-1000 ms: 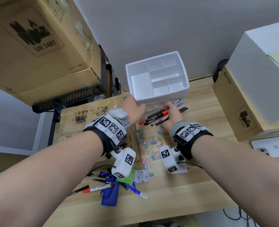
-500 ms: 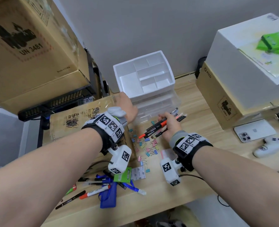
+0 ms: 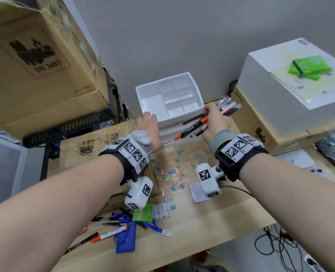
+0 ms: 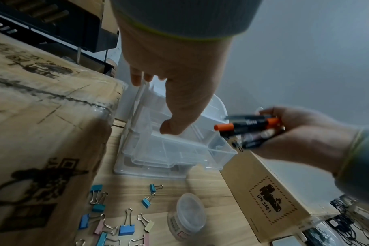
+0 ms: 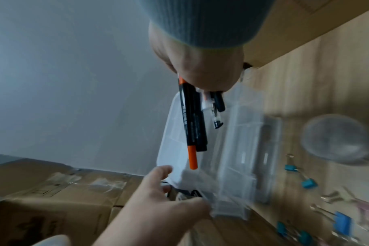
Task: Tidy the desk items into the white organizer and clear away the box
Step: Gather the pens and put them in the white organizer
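The white organizer (image 3: 152,104) stands against the back wall, its top compartments bare, with clear drawers (image 4: 171,149) below. My left hand (image 3: 151,122) rests on its front left corner with fingers at the rim and the thumb (image 4: 171,128) against a drawer front. My right hand (image 3: 214,118) grips a bundle of pens and markers (image 3: 194,128) and holds it beside the organizer's front right corner. An orange-capped marker (image 5: 190,124) sticks out furthest. A flat cardboard box (image 3: 96,146) lies to the left of the organizer.
Coloured binder clips (image 3: 172,177) are scattered mid-desk beside a small round clear tub (image 3: 199,158) and pink sticky notes (image 3: 197,193). More pens (image 3: 107,232), a blue lanyard holder (image 3: 125,242) and a green card (image 3: 144,212) lie near the front left. Large boxes (image 3: 260,118) stand on both sides.
My right hand has lifted the pen bundle up and to the right, level with the organizer's top. My left hand moved forward onto the organizer's front left corner.
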`<move>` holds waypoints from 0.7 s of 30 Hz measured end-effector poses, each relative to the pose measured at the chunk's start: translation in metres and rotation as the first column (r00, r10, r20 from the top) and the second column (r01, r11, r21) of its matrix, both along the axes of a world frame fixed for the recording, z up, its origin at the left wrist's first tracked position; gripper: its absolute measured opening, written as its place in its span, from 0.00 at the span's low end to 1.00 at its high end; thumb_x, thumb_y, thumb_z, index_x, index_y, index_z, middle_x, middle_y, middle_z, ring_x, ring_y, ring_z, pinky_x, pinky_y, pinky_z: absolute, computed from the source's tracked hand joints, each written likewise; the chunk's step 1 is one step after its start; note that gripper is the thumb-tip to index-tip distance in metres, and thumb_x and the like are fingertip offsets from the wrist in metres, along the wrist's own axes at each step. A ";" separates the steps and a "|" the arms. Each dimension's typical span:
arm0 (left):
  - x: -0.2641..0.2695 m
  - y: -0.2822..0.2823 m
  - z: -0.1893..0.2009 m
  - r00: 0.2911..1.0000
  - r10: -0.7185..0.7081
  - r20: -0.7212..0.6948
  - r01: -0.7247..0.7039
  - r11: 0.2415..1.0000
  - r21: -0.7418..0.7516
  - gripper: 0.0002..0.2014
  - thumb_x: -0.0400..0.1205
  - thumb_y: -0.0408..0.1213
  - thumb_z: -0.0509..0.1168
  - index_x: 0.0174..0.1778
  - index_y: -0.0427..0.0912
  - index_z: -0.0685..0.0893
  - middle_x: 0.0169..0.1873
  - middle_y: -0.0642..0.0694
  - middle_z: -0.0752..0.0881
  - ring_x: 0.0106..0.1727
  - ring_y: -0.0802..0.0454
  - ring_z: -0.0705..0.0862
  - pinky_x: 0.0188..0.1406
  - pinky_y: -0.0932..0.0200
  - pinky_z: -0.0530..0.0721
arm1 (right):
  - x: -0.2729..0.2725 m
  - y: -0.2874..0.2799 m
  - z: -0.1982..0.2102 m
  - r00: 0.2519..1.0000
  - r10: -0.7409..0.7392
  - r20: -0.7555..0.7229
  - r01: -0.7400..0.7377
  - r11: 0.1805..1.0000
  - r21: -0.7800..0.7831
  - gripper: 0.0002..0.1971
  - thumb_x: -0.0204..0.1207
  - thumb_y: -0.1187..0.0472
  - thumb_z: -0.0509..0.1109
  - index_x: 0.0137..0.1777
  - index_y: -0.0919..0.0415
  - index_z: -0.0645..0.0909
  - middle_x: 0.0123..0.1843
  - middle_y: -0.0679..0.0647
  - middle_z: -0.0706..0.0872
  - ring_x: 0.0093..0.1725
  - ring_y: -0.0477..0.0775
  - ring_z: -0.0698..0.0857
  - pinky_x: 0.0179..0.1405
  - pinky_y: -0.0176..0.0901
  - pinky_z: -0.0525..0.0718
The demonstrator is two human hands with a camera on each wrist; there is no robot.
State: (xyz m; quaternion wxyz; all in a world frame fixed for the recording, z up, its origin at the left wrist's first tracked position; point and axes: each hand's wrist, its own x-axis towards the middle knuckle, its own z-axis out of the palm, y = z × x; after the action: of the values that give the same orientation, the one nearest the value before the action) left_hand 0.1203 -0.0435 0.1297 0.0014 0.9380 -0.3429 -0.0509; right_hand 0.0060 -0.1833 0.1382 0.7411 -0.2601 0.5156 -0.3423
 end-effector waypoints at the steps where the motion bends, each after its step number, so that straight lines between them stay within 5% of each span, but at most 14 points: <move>1: 0.001 0.001 0.000 1.000 -0.024 -0.015 0.024 1.000 0.013 0.34 0.65 0.37 0.77 0.67 0.44 0.72 0.69 0.45 0.71 0.67 0.43 0.71 0.55 0.53 0.77 | 0.010 0.001 0.008 0.999 0.044 0.004 -0.044 0.998 -0.040 0.09 0.64 0.67 0.73 0.44 0.63 0.81 0.35 0.55 0.87 0.28 0.51 0.84 0.27 0.43 0.85; 3: 0.003 0.005 0.000 0.997 -0.067 -0.040 0.068 0.997 0.031 0.33 0.66 0.39 0.77 0.67 0.44 0.72 0.68 0.46 0.72 0.68 0.44 0.71 0.59 0.53 0.76 | 0.028 0.006 0.020 0.991 0.133 -0.007 -0.133 0.980 -0.150 0.10 0.63 0.67 0.73 0.45 0.65 0.80 0.36 0.57 0.85 0.23 0.49 0.78 0.20 0.37 0.75; 5: 0.005 0.011 -0.003 0.996 -0.089 -0.028 0.090 0.996 0.029 0.31 0.67 0.40 0.77 0.65 0.44 0.74 0.67 0.47 0.75 0.68 0.46 0.70 0.60 0.56 0.72 | 0.043 0.009 0.021 0.976 0.207 -0.070 -0.219 0.924 -0.312 0.11 0.61 0.65 0.73 0.44 0.62 0.79 0.35 0.55 0.84 0.26 0.50 0.78 0.23 0.40 0.76; 9: 0.007 0.020 -0.012 0.990 -0.142 0.014 0.143 0.990 -0.016 0.35 0.67 0.43 0.77 0.70 0.42 0.73 0.70 0.46 0.75 0.72 0.46 0.68 0.69 0.56 0.70 | 0.055 0.011 0.001 0.859 0.376 -0.348 -0.512 0.605 -0.610 0.09 0.68 0.64 0.72 0.35 0.56 0.73 0.30 0.47 0.75 0.29 0.48 0.73 0.30 0.36 0.76; 12: 0.009 0.021 -0.014 0.985 -0.168 0.025 0.169 0.985 -0.045 0.38 0.65 0.43 0.78 0.71 0.41 0.73 0.70 0.46 0.74 0.73 0.45 0.67 0.71 0.54 0.69 | 0.057 0.015 -0.012 0.765 0.408 -0.499 -0.641 0.405 -0.652 0.12 0.69 0.61 0.71 0.32 0.52 0.70 0.28 0.46 0.72 0.28 0.47 0.70 0.28 0.33 0.72; 18: 0.012 0.022 -0.017 0.985 -0.173 0.013 0.174 0.980 -0.100 0.40 0.63 0.47 0.78 0.72 0.43 0.74 0.67 0.47 0.75 0.72 0.44 0.67 0.68 0.52 0.73 | 0.062 0.021 -0.025 0.707 0.443 -0.551 -0.688 0.251 -0.681 0.09 0.68 0.59 0.72 0.34 0.48 0.74 0.30 0.48 0.79 0.34 0.53 0.78 0.41 0.49 0.84; 21: 0.014 0.022 -0.019 0.985 -0.170 0.031 0.173 0.976 -0.130 0.37 0.63 0.46 0.77 0.69 0.43 0.76 0.64 0.47 0.77 0.71 0.44 0.68 0.66 0.51 0.74 | 0.056 0.017 -0.042 0.648 0.443 -0.619 -0.737 0.159 -0.657 0.05 0.68 0.58 0.70 0.38 0.54 0.75 0.31 0.50 0.79 0.33 0.54 0.77 0.37 0.46 0.81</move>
State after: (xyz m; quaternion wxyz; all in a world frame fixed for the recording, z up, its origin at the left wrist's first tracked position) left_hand 0.1341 -0.0218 0.1107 0.0557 0.9033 -0.4250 -0.0190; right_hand 0.0619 -0.1660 0.0963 0.4818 -0.8281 0.2128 -0.1920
